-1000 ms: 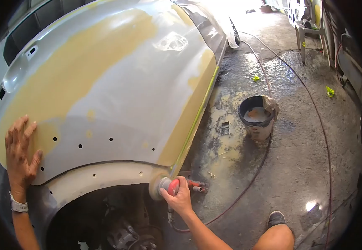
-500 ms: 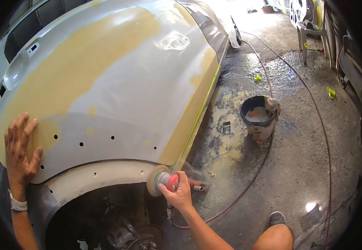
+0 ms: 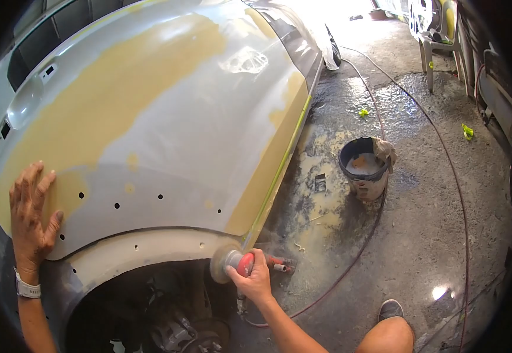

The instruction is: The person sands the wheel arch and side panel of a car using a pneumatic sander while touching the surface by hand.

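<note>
My right hand [image 3: 253,278] is wrapped round the red head of an air sander [image 3: 244,265]. Its round pad, blurred, meets the wheel arch lip [image 3: 167,246] near the lower corner of the car panel. With fingers spread, my left hand [image 3: 33,215] lies flat on the car's side panel [image 3: 167,135], over a yellow filler patch beside the dark holes. Grey primer and broad yellow filler areas cover that panel. A watch [image 3: 27,285] sits on my left wrist. Below the arch, the wheel hub [image 3: 179,332] shows in shadow.
A black bucket [image 3: 366,183] of cloudy water with a rag [image 3: 384,150] on its rim stands on the wet, stained floor. Air hoses [image 3: 444,141] curve across the concrete. A plastic chair [image 3: 438,44] stands at upper right. My knee [image 3: 388,336] and shoe [image 3: 390,309] are at lower right.
The sander and my right hand have moved slightly down in the view. My left hand stays flat on the panel; the whole view has shifted a little.
</note>
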Demonstrator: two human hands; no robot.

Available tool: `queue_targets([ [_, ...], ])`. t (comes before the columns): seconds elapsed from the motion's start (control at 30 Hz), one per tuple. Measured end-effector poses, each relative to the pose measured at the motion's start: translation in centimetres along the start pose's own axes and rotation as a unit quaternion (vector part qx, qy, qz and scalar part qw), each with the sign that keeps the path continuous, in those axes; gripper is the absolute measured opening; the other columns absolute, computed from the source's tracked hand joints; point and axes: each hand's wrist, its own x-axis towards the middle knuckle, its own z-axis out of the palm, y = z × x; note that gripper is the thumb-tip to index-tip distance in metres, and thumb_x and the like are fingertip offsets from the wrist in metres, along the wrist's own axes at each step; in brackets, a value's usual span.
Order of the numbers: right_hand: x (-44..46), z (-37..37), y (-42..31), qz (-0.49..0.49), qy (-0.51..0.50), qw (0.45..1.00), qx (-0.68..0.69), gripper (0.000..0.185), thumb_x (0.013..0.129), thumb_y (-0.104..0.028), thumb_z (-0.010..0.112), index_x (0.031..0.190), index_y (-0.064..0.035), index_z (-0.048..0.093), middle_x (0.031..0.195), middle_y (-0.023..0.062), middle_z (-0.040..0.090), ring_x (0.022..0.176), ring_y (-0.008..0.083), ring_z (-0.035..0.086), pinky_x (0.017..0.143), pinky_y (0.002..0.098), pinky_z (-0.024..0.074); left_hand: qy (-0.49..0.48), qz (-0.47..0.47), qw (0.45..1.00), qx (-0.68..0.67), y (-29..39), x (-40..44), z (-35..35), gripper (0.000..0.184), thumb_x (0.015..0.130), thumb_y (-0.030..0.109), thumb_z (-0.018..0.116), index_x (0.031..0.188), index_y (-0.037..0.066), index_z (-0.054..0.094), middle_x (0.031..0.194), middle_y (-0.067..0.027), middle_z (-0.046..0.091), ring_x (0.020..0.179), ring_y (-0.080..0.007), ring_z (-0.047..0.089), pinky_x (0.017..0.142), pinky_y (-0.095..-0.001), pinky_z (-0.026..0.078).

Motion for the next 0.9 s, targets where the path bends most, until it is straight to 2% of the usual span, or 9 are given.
queue_targets([
  [0.1,0.6,0.0,-2.5,-0.022,-0.008,1.0,0.021,0.063,0.078,-0.029,0.091,0.122,-0.0051,0.053,0.108,0.0176,0.059,0.096,0.0355,0.064,0.087,0.0458,0.0536,0.002,0.002,1.0,-0.001,0.2,0.1,-0.1,0.065,0.094,0.046,0.06,0.149,0.012,0.057,0.16,-0.0148,0.048,0.149,-0.0385,0.042,0.125,-0.0527,0.031],
  [0.2,1.0,-0.3,-2.1,-0.007,-0.016,1.0,0.013,0.063,0.078,-0.03,0.09,0.122,-0.0051,0.053,0.108,0.0177,0.059,0.096,0.0353,0.064,0.087,0.0457,0.0534,-0.001,0.006,1.0,0.007,-0.2,0.1,0.0,0.064,0.095,0.045,0.058,0.149,0.012,0.057,0.161,-0.0153,0.047,0.15,-0.0388,0.041,0.126,-0.0525,0.029],
  [0.3,0.6,-0.5,-0.2,0.009,-0.005,1.0,-0.01,0.062,0.079,-0.029,0.091,0.122,-0.0064,0.053,0.104,0.014,0.062,0.097,0.0278,0.064,0.089,0.042,0.0533,-0.009,-0.002,1.0,0.012,-0.3,-0.1,0.2,0.064,0.095,0.045,0.058,0.15,0.011,0.057,0.162,-0.0155,0.046,0.151,-0.0391,0.04,0.127,-0.0525,0.028],
  [0.37,0.8,-0.6,-0.3,-0.008,-0.002,1.0,-0.018,0.062,0.079,-0.029,0.091,0.122,-0.0061,0.053,0.105,0.0137,0.062,0.097,0.0278,0.063,0.089,0.0421,0.0532,0.0,0.001,1.0,0.005,0.0,0.0,0.0,0.064,0.094,0.045,0.06,0.149,0.011,0.058,0.16,-0.0153,0.047,0.149,-0.0392,0.041,0.125,-0.0531,0.031],
  [0.7,1.7,-0.5,-2.9,-0.043,-0.017,0.999,-0.001,0.061,0.078,-0.028,0.091,0.121,-0.0071,0.054,0.104,0.0111,0.058,0.099,0.0263,0.059,0.091,0.0408,0.0509,0.004,0.005,1.0,0.002,-0.1,0.1,0.1,0.064,0.094,0.046,0.06,0.148,0.012,0.058,0.16,-0.0152,0.047,0.149,-0.0389,0.041,0.126,-0.0534,0.03],
  [0.9,1.6,-0.6,-3.1,-0.058,-0.022,0.998,-0.022,0.062,0.077,-0.028,0.092,0.12,-0.0054,0.054,0.105,0.0142,0.059,0.1,0.0296,0.061,0.09,0.0431,0.0516,0.006,0.003,1.0,0.002,0.0,0.0,0.1,0.064,0.094,0.046,0.06,0.149,0.012,0.058,0.16,-0.015,0.047,0.149,-0.039,0.042,0.126,-0.0534,0.03],
])
